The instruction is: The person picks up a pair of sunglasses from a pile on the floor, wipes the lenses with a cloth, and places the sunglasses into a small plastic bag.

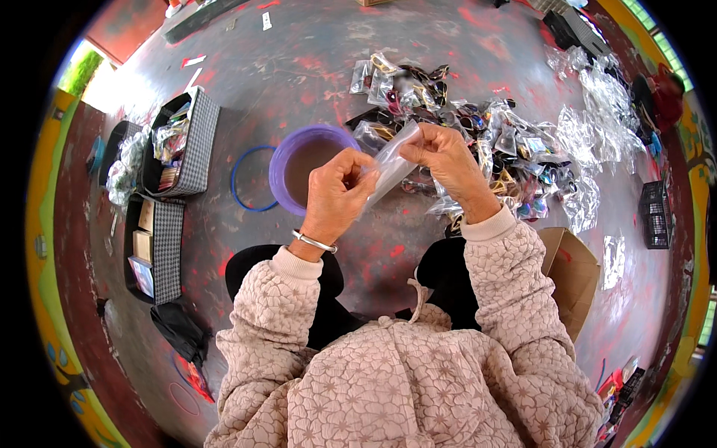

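Note:
A clear plastic bag (391, 166) is stretched at a slant between my two hands. My left hand (337, 190) pinches its lower left side, thumb against fingers. At the upper right end, my right hand (448, 158) grips the bag between thumb and fingertips. Whether anything lies inside the bag I cannot make out. Just behind my left hand stands a round purple tub (282, 173), brownish inside. Beyond my right hand spreads a heap of small clear packets (515, 142) with dark and coloured items in them.
A blue hoop (234, 179) lies left of the tub. Checked storage bins (200, 142) with packed goods stand farther left. Crumpled clear plastic (597, 112) covers the floor at right, near a black basket (655, 215). A cardboard box (579, 280) sits beside my right forearm.

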Motion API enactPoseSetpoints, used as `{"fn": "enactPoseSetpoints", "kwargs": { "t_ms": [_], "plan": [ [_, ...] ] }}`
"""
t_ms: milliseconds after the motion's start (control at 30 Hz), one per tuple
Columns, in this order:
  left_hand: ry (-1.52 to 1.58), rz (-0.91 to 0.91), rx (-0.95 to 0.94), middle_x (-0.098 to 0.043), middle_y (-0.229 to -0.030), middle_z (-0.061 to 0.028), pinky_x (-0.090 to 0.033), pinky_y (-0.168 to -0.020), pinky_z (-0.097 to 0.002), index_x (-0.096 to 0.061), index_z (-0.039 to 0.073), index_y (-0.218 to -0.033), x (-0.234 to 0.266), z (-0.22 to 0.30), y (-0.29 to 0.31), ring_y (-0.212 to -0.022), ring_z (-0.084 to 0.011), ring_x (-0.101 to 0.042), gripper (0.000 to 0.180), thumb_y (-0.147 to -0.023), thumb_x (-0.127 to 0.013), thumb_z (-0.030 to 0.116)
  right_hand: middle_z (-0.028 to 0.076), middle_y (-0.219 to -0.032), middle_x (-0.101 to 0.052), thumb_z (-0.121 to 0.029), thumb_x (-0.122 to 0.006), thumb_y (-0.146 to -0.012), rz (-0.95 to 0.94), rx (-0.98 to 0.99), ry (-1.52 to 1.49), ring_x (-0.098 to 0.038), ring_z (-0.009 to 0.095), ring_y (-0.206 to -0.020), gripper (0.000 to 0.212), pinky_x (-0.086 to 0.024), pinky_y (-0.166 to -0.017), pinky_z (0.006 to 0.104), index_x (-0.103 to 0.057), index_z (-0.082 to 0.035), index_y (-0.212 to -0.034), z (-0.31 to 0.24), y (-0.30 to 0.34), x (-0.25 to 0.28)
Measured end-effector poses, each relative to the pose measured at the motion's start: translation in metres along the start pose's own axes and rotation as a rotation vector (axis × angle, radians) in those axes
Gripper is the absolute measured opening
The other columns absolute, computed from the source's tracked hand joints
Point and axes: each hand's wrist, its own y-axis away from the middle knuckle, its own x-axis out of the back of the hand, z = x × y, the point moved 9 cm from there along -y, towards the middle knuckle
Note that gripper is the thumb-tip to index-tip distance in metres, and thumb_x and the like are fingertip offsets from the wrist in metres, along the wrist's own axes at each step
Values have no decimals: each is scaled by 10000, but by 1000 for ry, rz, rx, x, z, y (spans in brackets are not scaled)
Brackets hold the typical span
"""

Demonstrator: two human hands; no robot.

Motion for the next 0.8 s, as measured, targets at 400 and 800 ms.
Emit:
{"fn": "enactPoseSetpoints", "kwargs": {
  "t_ms": [400,800],
  "plan": [
    [570,-254,329,-557,-748,43,-372,-539,-170,-620,18,-906,-18,-38,1,-617,-25,-462,226,-869,-557,232,5,-635,-547,-89,-644,-751,18,185,302,-474,65,-642,125,-405,-605,238,-571,7,-717,-29,6,-6],
    [779,-288,447,-602,-768,8,-415,-570,-177,-617,10,-876,-21,-40,6,-638,-46,-523,144,-836,-566,139,-41,-655,-505,-101,-579,-813,-24,86,117,-435,36,-641,134,-380,-604,205,-558,-12,-714,-16,5,-10]
  ]
}}
